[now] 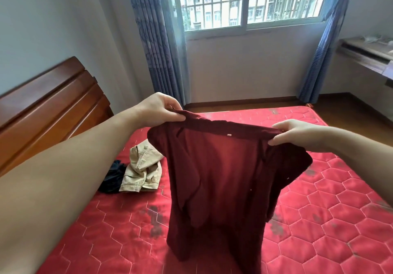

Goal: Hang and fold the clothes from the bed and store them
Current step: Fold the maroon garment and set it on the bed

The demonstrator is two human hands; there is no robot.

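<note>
I have the dark red shirt up in the air over the red mattress, hanging from its collar edge with the hem trailing down toward the near edge of the bed. My left hand pinches the collar band at its left end, fingers curled over the top and thumb underneath. My right hand pinches the right end the same way. Both hands hold cloth; neither is free.

As I judge it, the step is to square the shirt before hanging or folding it. To do that well I would keep the collar taut between the 2 grips, level my hands so the body hangs straight, and let the front flap that droops across the middle fall flat. Its short sleeves stick out crookedly on both sides, so a light shake should settle them. If folding, I would lower it onto a bare stretch of mattress, well apart from the pile.

Counting, largest first: 1 mattress, 1 wooden headboard at the left, 1 red shirt in hand, 1 beige garment crumpled on the bed, and 1 dark garment touching it on its left. So 2 items wait after this one.
</note>
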